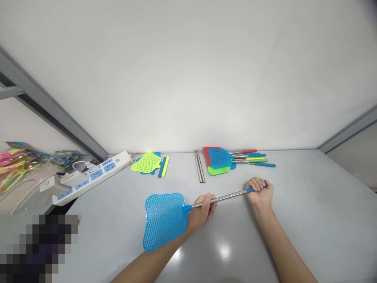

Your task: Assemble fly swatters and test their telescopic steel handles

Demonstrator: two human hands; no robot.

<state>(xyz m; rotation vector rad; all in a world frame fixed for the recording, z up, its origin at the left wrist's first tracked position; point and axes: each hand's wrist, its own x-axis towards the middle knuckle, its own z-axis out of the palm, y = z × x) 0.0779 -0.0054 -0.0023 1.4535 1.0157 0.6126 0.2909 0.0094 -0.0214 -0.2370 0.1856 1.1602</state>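
Note:
My left hand (202, 212) is closed around the steel shaft of a blue plastic fly swatter (163, 222), just behind its mesh head. My right hand (259, 192) grips the blue handle end of the same shaft, and the swatter lies level across my body. Beyond my hands, a stack of red, blue and green swatters (218, 160) sits with its handles pointing right. A pair of bare steel rods (199, 166) lies just left of that stack. Further left are a lime-green swatter head (146, 162) and loose blue and yellow pieces (163, 166).
A white power strip (94, 177) with blue sockets and plugged-in adapters lies at the left of the grey table (297, 224). Colourful packaged goods (14, 169) are heaped beyond it. A white wall (188, 78) rises behind. A pixelated patch (32, 247) covers the lower left corner.

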